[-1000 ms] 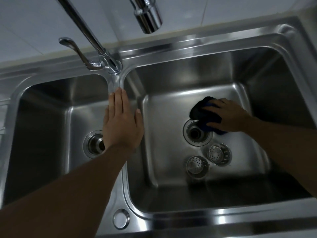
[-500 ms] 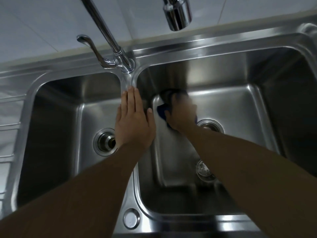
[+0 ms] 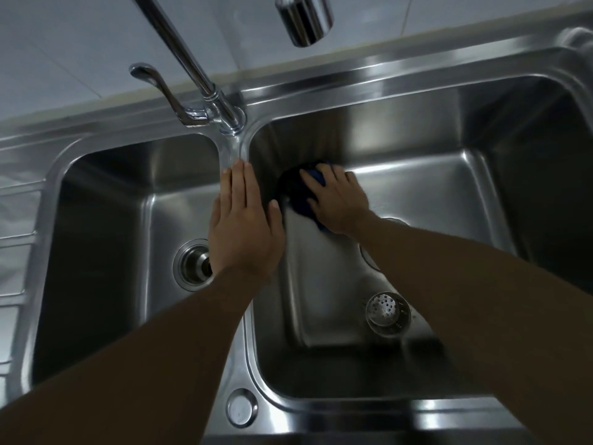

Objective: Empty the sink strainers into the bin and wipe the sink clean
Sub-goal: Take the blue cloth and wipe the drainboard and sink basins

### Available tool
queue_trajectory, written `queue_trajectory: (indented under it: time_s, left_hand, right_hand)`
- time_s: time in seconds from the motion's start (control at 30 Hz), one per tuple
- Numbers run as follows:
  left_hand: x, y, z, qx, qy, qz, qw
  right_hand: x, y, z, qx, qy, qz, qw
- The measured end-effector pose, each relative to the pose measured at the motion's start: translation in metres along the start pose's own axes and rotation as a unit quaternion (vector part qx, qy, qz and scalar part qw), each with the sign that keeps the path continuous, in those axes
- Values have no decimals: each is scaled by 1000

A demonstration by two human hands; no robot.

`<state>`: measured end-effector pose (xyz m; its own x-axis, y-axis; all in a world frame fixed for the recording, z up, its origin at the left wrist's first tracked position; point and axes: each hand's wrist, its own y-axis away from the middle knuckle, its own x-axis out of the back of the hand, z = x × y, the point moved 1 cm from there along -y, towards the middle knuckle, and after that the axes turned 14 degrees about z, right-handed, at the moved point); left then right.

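Observation:
My left hand (image 3: pixel 242 223) lies flat with straight fingers on the steel divider (image 3: pixel 231 149) between the two basins. In the right basin (image 3: pixel 433 187), my right hand (image 3: pixel 338 202) grips a bunched dark blue cloth (image 3: pixel 300 200) and presses it against the basin's back-left corner, low on the wall. One perforated metal strainer (image 3: pixel 388 313) lies loose on the right basin floor near the front. My right forearm hides most of the right drain (image 3: pixel 367 258) and anything beside the strainer. The left basin's drain (image 3: pixel 192 264) is open, with no strainer in it.
The tap base and lever (image 3: pixel 192 114) stand behind the divider, and the spout end (image 3: pixel 305 20) hangs over the right basin. A ribbed drainboard (image 3: pixel 16 236) runs along the left. A round cap (image 3: pixel 241 407) sits on the front rim.
My right hand has carried the cloth from beside the right drain leftward to the back-left corner of the right basin. My left hand has stayed on the divider.

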<state>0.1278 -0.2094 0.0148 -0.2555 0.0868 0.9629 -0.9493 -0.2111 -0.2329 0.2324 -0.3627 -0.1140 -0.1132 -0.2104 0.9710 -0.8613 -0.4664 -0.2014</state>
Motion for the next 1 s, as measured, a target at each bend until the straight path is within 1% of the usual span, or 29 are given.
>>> queue_trajectory:
  time_s: [0.03, 0.07, 0.13, 0.17, 0.23, 0.27, 0.3, 0.33, 0.4, 0.5, 0.57, 0.63, 0.67, 0.73, 0.77, 0.8, 0.83, 0.87, 0.9, 0.93, 0.97, 1.0]
  left_hand:
    - [0, 0, 0, -1, -1, -1, 1000]
    - [0, 0, 0, -2, -1, -1, 1000]
    - [-1, 0, -1, -2, 0, 3, 1000]
    - [-1, 0, -1, 0, 0, 6, 1000]
    - [-1, 1, 0, 0, 1, 9, 1000]
    - [-1, 1, 0, -2, 1, 9, 1000]
    - [-2, 1, -1, -4, 1, 9, 1000]
    - [-3, 0, -2, -5, 1, 10, 1000]
    - [-3, 0, -3, -4, 1, 7, 1000]
    - [-2, 0, -2, -5, -6, 4, 1000]
    - [-3, 0, -2, -5, -6, 3, 1000]
    - [-3, 0, -2, -4, -5, 4, 1000]
    - [-3, 0, -2, -4, -5, 6, 1000]
    - [-3, 0, -2, -4, -3, 7, 1000]
    - [-4, 0, -3, -4, -2, 7, 1000]
    - [-4, 0, -3, -5, -2, 8, 1000]
    - [-4, 0, -3, -5, -2, 8, 1000]
    - [-4, 0, -3, -5, -2, 8, 1000]
    - [-4, 0, -3, -6, -2, 9, 1000]
    - [-4, 0, -3, -6, -2, 10, 1000]
    - [-4, 0, -2, -6, -2, 11, 1000]
    - [-4, 0, -2, -5, 0, 11, 1000]
  right_hand:
    - [1, 7, 14, -18, 6, 12, 1000]
    - [3, 16, 29, -54, 7, 27, 998]
    - [6, 35, 66, -181, 7, 66, 981]
    - [8, 45, 88, -262, 14, 81, 962]
    - [16, 63, 132, -407, 36, 96, 908]
    - [22, 69, 151, -452, 46, 94, 886]
    - [27, 74, 164, -470, 53, 88, 877]
    - [30, 77, 173, -462, 59, 82, 881]
    - [31, 83, 178, -416, 63, 61, 905]
    - [31, 97, 175, -337, 55, 2, 940]
    - [35, 104, 176, -314, 56, -26, 947]
    - [43, 104, 174, -310, 69, -37, 948]
    - [48, 102, 172, -307, 77, -25, 948]
    - [56, 99, 160, -279, 73, 54, 956]
    - [60, 97, 150, -243, 51, 101, 963]
    - [65, 95, 139, -198, 5, 122, 973]
    - [69, 94, 128, -150, -69, 92, 982]
    - [72, 92, 118, -113, -151, 16, 982]
    - [75, 91, 106, -93, -212, -97, 968]
    - [78, 92, 94, -81, -242, -205, 945]
    - [78, 94, 83, -72, -255, -290, 920]
    - [77, 96, 74, -62, -263, -350, 897]
